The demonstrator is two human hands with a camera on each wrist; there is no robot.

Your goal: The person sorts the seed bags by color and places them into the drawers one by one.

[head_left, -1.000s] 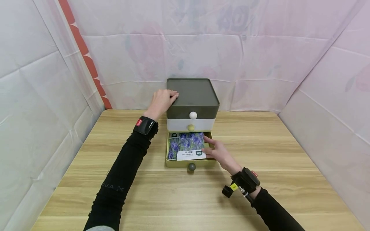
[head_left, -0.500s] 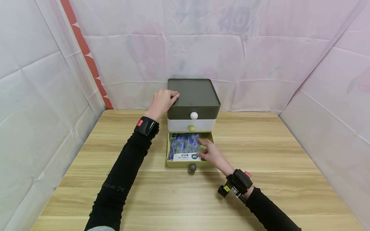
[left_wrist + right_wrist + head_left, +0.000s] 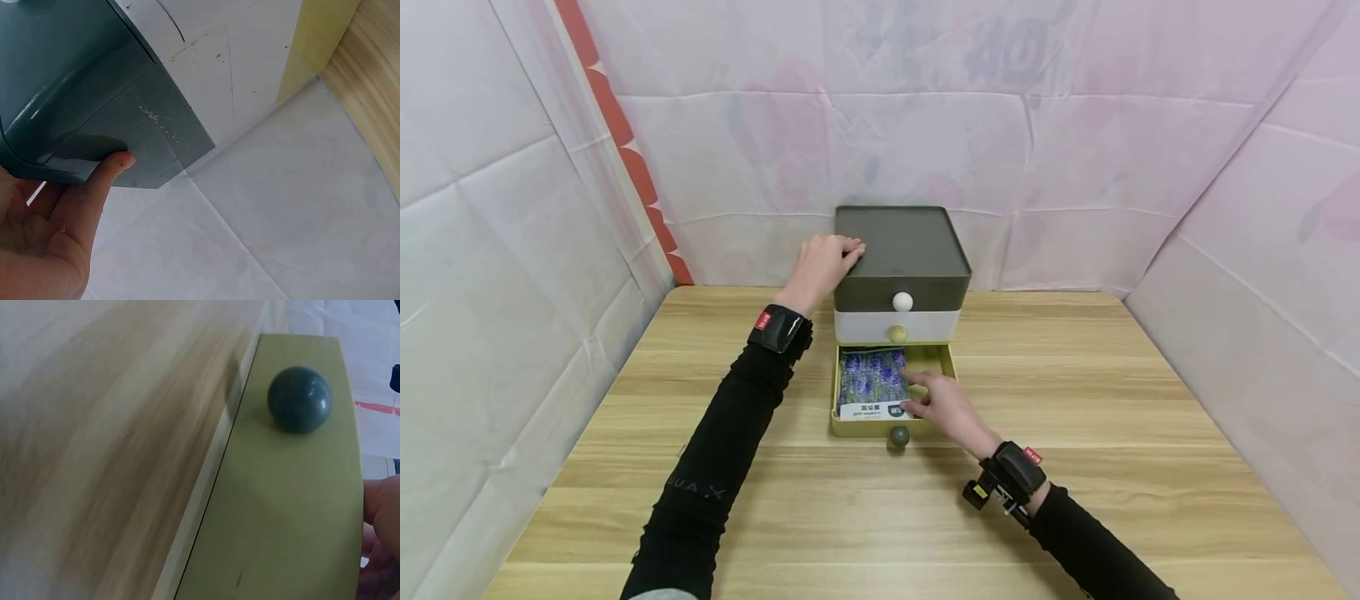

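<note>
A small three-drawer unit [image 3: 901,250] stands at the back of the wooden table [image 3: 1075,417]: dark grey-green top, white middle, yellow-green bottom. The bottom drawer [image 3: 940,360] is pulled open, and its grey knob [image 3: 898,435] faces me. A purple lavender-print packet [image 3: 869,383] lies flat in the drawer's left part. My right hand [image 3: 938,402] reaches into the drawer, with straight fingers touching the packet's right edge. My left hand [image 3: 820,262] grips the unit's top left corner, fingers on top. Its thumb [image 3: 103,181] presses the dark side wall [image 3: 156,144]. The right wrist view shows the drawer front [image 3: 294,506] and knob [image 3: 299,399].
Pale sheeting [image 3: 1075,150] walls in the table at the back and both sides, with a red strip [image 3: 625,158] at the back left. Bare tabletop [image 3: 880,517] spreads in front of the drawer and to either side of the unit.
The packet has slid left and settled flat into the open drawer. My right hand moved left and deeper into the drawer with it. The left hand has stayed on the unit.
</note>
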